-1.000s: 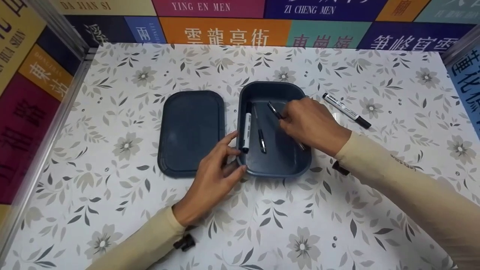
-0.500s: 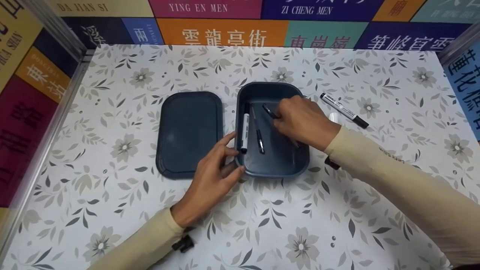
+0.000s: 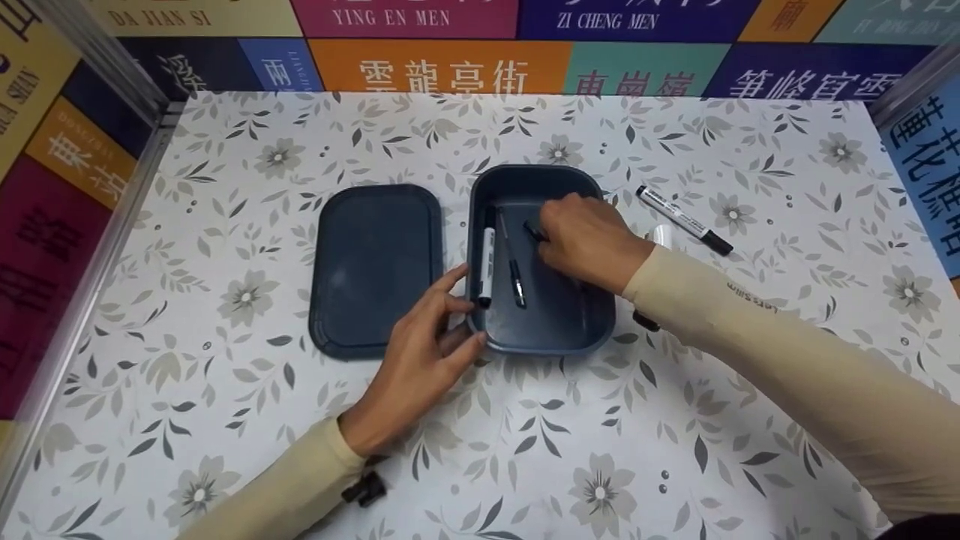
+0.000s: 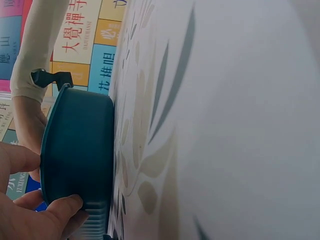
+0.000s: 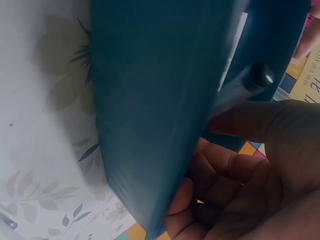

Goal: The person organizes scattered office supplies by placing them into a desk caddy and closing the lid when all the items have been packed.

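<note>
A dark blue rectangular box (image 3: 551, 341) stands uncovered on the table in the head view. My left hand (image 3: 416, 352) holds its near left corner, with the thumb and fingers against the outer wall, as the left wrist view shows. My right hand (image 3: 589, 244) reaches into the box and pinches a black-ended pen (image 3: 534, 231) in curled fingers; most of the pen is hidden by the hand. Along the left inner wall lies a white marker (image 3: 487, 262) with black ends. A slim black pen (image 3: 514, 266) rests on the box floor beside it.
The matching dark blue lid (image 3: 375, 270) lies flat left of the box. To the right are a white marker with a black cap (image 3: 684, 219) and a small white object (image 3: 662, 235), partly hidden by the right wrist. Printed panels (image 3: 442, 67) border the flower-patterned table.
My right hand has shifted slightly left and deeper into the box with the pen, whose lower end has gone out of sight. The left hand stays at the corner.
</note>
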Tool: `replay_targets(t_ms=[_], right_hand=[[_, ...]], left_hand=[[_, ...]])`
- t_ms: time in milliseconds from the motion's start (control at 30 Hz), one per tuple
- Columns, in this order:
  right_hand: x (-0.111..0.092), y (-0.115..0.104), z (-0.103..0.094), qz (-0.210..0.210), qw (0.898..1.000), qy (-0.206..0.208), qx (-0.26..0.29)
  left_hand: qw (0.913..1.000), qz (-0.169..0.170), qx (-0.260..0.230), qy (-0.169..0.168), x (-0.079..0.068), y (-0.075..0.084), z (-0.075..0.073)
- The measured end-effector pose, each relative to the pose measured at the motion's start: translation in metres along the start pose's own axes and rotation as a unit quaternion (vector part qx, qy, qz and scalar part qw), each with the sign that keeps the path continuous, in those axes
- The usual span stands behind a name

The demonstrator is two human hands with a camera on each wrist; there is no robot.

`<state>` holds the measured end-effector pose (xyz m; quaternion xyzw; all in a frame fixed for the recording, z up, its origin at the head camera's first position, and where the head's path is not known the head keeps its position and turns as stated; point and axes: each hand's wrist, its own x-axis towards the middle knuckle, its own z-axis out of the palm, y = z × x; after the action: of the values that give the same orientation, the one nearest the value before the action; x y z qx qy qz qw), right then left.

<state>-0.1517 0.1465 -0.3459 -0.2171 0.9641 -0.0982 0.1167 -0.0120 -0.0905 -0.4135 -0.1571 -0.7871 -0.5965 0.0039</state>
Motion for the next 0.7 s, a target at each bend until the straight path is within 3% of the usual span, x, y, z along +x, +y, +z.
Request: replay_targets(t_ms=[300,700], right_hand=[[0.008,-0.008,0.002,0.011,0.999,-0.034,-0.007],[0.015,-0.013,0.000,0.020,0.999,-0.040,-0.020]], left_hand=[[0.9994,0.018,0.029,0.000,-0.001,-0.002,-0.001],[0.9992,0.019,0.034,0.006,0.000,-0.001,-0.001]])
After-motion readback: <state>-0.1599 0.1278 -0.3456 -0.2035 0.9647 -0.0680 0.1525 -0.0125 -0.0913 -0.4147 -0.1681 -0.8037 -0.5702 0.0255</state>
